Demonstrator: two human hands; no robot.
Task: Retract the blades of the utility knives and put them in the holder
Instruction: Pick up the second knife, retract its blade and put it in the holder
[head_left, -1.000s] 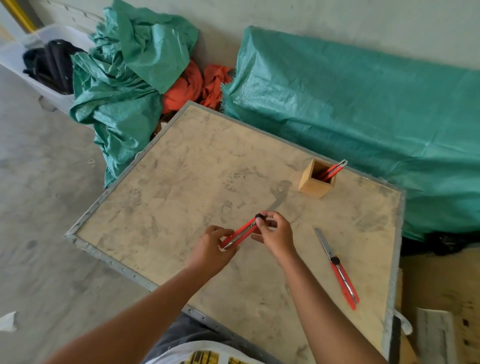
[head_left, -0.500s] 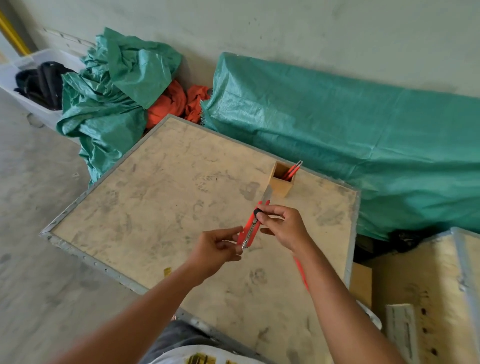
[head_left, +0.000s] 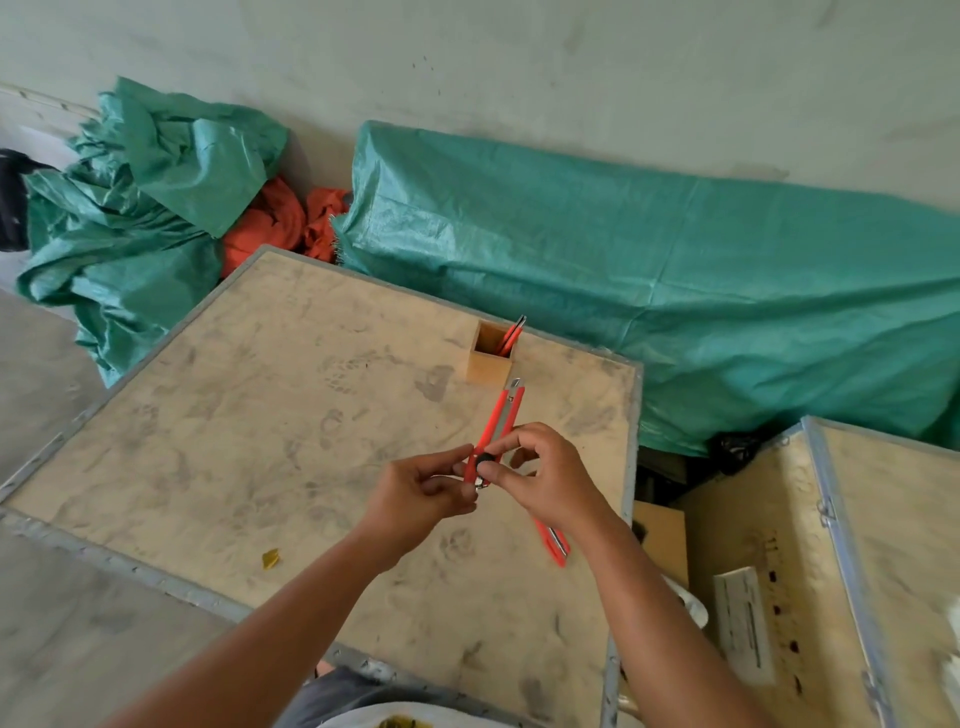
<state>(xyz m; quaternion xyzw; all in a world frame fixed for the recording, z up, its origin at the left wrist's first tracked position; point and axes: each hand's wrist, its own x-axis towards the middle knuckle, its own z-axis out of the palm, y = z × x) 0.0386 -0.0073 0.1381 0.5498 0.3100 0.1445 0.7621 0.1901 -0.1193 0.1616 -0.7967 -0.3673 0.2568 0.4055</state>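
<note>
A red utility knife (head_left: 500, 422) is held above the plywood table (head_left: 270, 415), its tip pointing away toward the holder. My left hand (head_left: 415, 493) pinches its near end. My right hand (head_left: 545, 478) grips it at the black slider knob. Only a short bit of metal shows at the knife's far tip. The small wooden holder (head_left: 488, 358) stands near the table's far edge with one red knife (head_left: 511, 335) leaning in it. Another red knife (head_left: 555, 545) lies on the table, mostly hidden under my right forearm.
Green tarps (head_left: 675, 291) cover bundles behind the table, with orange cloth (head_left: 280, 218) between them. A second plywood crate (head_left: 857, 545) stands to the right, a gap between it and the table. A small yellow scrap (head_left: 270, 558) lies near the table's front edge.
The knife in my hands has turned to point away from me toward the holder, and its long blade has drawn back into the handle. The camera has shifted right.
</note>
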